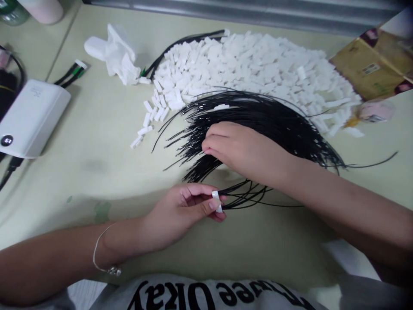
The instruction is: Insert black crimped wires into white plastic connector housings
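Between the thumb and fingers of my left hand (190, 206) is a small white connector housing (216, 200). Several black wires (240, 202) run out of its right side. Above it, my right hand (230, 144) reaches over a thick bundle of loose black wires (264, 116) with shiny metal ends. Its fingertips are pinched together at the left ends of the bundle; whether a wire is between them is hidden. Behind the bundle lies a large heap of white connector housings (258, 60), a few of them scattered toward the left.
A white power bank (35, 116) with a cable stands at the left, near black wires with a white connector (80, 64). Crumpled white tissue (119, 51) lies left of the heap. At the right are a brown package (371, 64) and a small wrapped item (376, 111). A metal edge (226, 13) borders the back.
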Tool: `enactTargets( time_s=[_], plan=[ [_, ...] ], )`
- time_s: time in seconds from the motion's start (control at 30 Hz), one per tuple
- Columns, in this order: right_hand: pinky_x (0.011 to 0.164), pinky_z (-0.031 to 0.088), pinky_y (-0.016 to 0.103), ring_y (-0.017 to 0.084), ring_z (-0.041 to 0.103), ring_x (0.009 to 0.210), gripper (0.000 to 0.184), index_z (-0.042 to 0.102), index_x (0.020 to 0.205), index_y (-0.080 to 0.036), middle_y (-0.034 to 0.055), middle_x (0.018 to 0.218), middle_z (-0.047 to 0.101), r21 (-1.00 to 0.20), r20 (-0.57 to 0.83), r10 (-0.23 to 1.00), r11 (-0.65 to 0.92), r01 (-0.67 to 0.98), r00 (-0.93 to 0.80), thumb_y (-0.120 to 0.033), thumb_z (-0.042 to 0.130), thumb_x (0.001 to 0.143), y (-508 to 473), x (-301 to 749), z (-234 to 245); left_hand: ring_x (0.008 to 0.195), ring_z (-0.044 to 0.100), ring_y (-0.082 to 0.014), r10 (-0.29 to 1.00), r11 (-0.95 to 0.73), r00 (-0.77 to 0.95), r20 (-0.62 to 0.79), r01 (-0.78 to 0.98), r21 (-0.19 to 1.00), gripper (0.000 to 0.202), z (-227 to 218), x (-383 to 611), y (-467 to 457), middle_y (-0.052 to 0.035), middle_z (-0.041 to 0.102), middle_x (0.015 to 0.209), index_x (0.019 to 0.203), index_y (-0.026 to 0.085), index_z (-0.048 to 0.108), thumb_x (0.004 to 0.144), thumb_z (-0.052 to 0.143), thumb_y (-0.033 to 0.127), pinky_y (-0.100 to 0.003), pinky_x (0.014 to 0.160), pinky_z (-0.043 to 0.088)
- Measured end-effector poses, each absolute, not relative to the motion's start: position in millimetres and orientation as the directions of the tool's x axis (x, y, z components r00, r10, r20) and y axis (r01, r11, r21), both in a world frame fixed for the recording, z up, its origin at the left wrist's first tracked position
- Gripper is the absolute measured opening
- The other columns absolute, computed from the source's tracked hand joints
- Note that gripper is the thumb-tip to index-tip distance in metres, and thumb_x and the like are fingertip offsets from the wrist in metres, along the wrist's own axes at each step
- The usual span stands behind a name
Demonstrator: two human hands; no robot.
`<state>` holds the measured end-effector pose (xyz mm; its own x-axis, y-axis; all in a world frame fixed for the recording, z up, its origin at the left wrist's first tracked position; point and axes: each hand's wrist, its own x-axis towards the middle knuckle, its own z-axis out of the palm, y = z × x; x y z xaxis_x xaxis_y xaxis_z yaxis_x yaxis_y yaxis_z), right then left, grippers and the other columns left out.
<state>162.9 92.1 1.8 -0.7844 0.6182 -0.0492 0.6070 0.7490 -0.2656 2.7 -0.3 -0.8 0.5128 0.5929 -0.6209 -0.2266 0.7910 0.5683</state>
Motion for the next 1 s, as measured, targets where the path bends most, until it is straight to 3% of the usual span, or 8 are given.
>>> enactTargets(
  time_s=[0.17, 0.27, 0.4, 0.47, 0.57, 0.67, 0.87, 1.0],
  plan=[
    [0.072, 0.040, 0.036, 0.022, 0.051, 0.081, 0.025, 0.058, 0.081, -0.010, 0.0113, 0.085, 0.056, -0.094, -0.048, 0.564, 0.819, 0.566, -0.824, -0.003, 0.035, 0.085, 93, 158, -2, 0.070, 0.063, -0.0123, 0.588, 0.792, 0.506, -0.631, -0.201, 0.577, 0.023, -1, 3, -1, 0.0008, 0.067, 0.072, 0.082, 0.017, 0.066, 0.069, 0.074, 0.034, -0.028, 0.078, 0.047],
    [0.071, 0.039, 0.035, 0.021, 0.051, 0.081, 0.022, 0.054, 0.079, -0.015, 0.0083, 0.084, 0.056, -0.196, 0.082, 0.665, 0.741, 0.642, -0.743, -0.004, 0.035, 0.085, 86, 165, 10, 0.070, 0.062, -0.0119, 0.605, 0.779, 0.502, -0.618, -0.213, 0.589, 0.022, -2, 2, -1, 0.0006, 0.067, 0.072, 0.082, 0.017, 0.067, 0.070, 0.073, 0.035, -0.027, 0.077, 0.047],
    [0.053, 0.034, 0.028, 0.015, 0.045, 0.063, 0.014, 0.045, 0.083, -0.021, 0.0014, 0.073, 0.050, -0.346, 0.184, 0.822, 0.567, 0.748, -0.538, -0.016, 0.034, 0.090, 53, 188, 42, 0.069, 0.062, -0.0103, 0.619, 0.768, 0.512, -0.596, -0.235, 0.596, 0.018, -2, 1, -1, 0.0013, 0.066, 0.072, 0.082, 0.018, 0.067, 0.073, 0.072, 0.033, -0.024, 0.076, 0.046],
    [0.056, 0.038, 0.026, 0.014, 0.048, 0.067, 0.014, 0.046, 0.085, -0.024, 0.0005, 0.078, 0.051, -0.498, 0.066, 0.810, 0.533, 0.684, -0.582, -0.016, 0.036, 0.090, 32, 198, 50, 0.070, 0.061, -0.0103, 0.617, 0.767, 0.510, -0.599, -0.221, 0.602, 0.016, 0, 1, 0, 0.0008, 0.067, 0.073, 0.082, 0.017, 0.067, 0.074, 0.071, 0.031, -0.023, 0.076, 0.046],
    [0.066, 0.043, 0.025, 0.014, 0.055, 0.079, 0.018, 0.050, 0.094, -0.023, 0.0019, 0.093, 0.055, -0.632, -0.120, 0.730, 0.467, 0.619, -0.673, -0.012, 0.038, 0.089, 8, 205, 46, 0.071, 0.061, -0.0108, 0.620, 0.760, 0.500, -0.604, -0.194, 0.620, 0.014, 2, 0, 1, 0.0001, 0.067, 0.075, 0.083, 0.016, 0.067, 0.076, 0.069, 0.028, -0.024, 0.075, 0.046],
    [0.070, 0.043, 0.025, 0.012, 0.056, 0.078, 0.015, 0.052, 0.093, -0.021, 0.0009, 0.088, 0.057, -0.661, -0.113, 0.771, 0.412, 0.627, -0.626, -0.013, 0.039, 0.091, 0, 200, 36, 0.073, 0.060, -0.0114, 0.631, 0.742, 0.501, -0.592, -0.168, 0.649, 0.013, 1, 0, 0, -0.0002, 0.067, 0.077, 0.086, 0.017, 0.068, 0.078, 0.067, 0.027, -0.025, 0.076, 0.045],
    [0.052, 0.039, 0.021, 0.009, 0.050, 0.054, 0.010, 0.047, 0.077, -0.021, -0.0055, 0.063, 0.053, -0.678, -0.055, 0.866, 0.334, 0.655, -0.498, -0.016, 0.049, 0.086, 1, 191, 34, 0.074, 0.060, -0.0125, 0.629, 0.743, 0.491, -0.603, -0.151, 0.651, 0.013, -1, -2, -2, 0.0005, 0.067, 0.076, 0.088, 0.019, 0.068, 0.079, 0.065, 0.028, -0.026, 0.078, 0.043],
    [0.054, 0.040, 0.021, 0.009, 0.054, 0.061, 0.011, 0.047, 0.078, -0.023, -0.0049, 0.071, 0.058, -0.690, -0.057, 0.870, 0.320, 0.649, -0.489, -0.018, 0.047, 0.088, -2, 193, 33, 0.074, 0.059, -0.0132, 0.621, 0.748, 0.495, -0.609, -0.140, 0.649, 0.013, 1, -1, 0, -0.0007, 0.067, 0.075, 0.085, 0.018, 0.068, 0.079, 0.065, 0.029, -0.026, 0.077, 0.044]
  ],
)
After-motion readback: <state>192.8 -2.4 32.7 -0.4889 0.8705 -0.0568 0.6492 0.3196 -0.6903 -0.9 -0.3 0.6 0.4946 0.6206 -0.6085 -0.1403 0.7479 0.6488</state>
